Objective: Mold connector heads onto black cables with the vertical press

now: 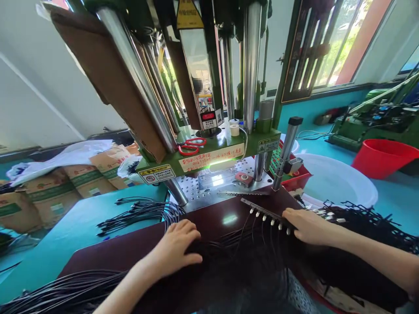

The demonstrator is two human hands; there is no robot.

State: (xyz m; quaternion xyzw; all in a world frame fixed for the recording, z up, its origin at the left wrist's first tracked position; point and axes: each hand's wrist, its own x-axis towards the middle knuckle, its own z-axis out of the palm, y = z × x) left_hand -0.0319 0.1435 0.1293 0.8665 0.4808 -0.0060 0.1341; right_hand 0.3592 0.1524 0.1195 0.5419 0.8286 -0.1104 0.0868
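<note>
My right hand (306, 224) is closed on the right end of a long dark metal bar (262, 210). Along its near edge sits a row of several silver cable connectors, with thin black cables (240, 239) trailing from them toward me. My left hand (180, 246) hovers over or rests on the dark brown table (209, 220), fingers apart and holding nothing. Just beyond it, a bundle of black cables (144, 211) lies across the table's left edge. Another metal strip (244, 192) lies on the press bed, in front of a clear block (216, 179).
A green press (225, 146) with steel columns stands ahead, red-handled scissors (191, 146) on its ledge. More black cables (75, 288) lie at lower left. At right are a tangled pile of black parts (369, 226), a white tub (340, 174) and a red bucket (384, 159).
</note>
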